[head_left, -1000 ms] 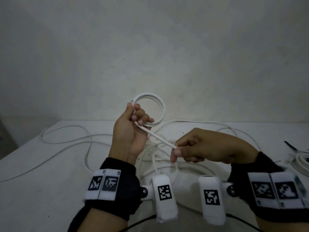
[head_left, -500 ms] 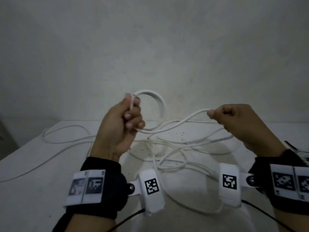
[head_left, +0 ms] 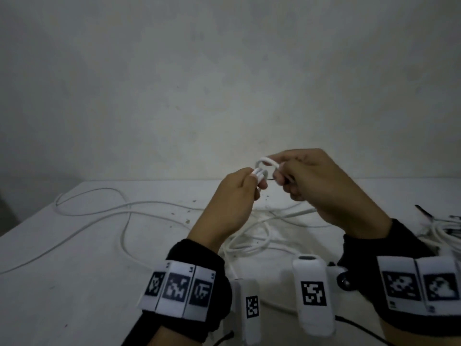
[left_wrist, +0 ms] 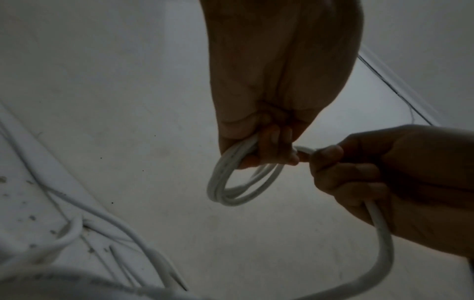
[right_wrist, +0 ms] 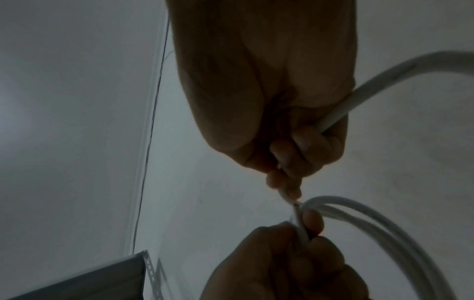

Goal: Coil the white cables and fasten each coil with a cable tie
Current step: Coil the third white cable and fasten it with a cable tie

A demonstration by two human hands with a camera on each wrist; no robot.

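A small coil of white cable [head_left: 265,164] [left_wrist: 232,186] [right_wrist: 364,215] of several turns is held in the air above the white table [head_left: 74,258]. My left hand [head_left: 239,193] [left_wrist: 269,150] pinches the coil's turns together between thumb and fingers. My right hand [head_left: 296,178] [left_wrist: 359,172] [right_wrist: 290,168] grips the running part of the same cable, right beside the left fingers. From the right fist the cable [left_wrist: 459,239] [right_wrist: 384,85] drops to the loose loops [head_left: 252,236] on the table.
Slack white cable [head_left: 104,206] trails in long curves over the table's left half. Another white coil [head_left: 446,231] and a dark thin object [head_left: 424,211] lie at the right edge. A plain wall [head_left: 224,83] stands close behind the table.
My right hand, out to the right with a stretch of cable half a second ago, has swung back to the left hand and laid another turn on the coil. Both hands sit further right.
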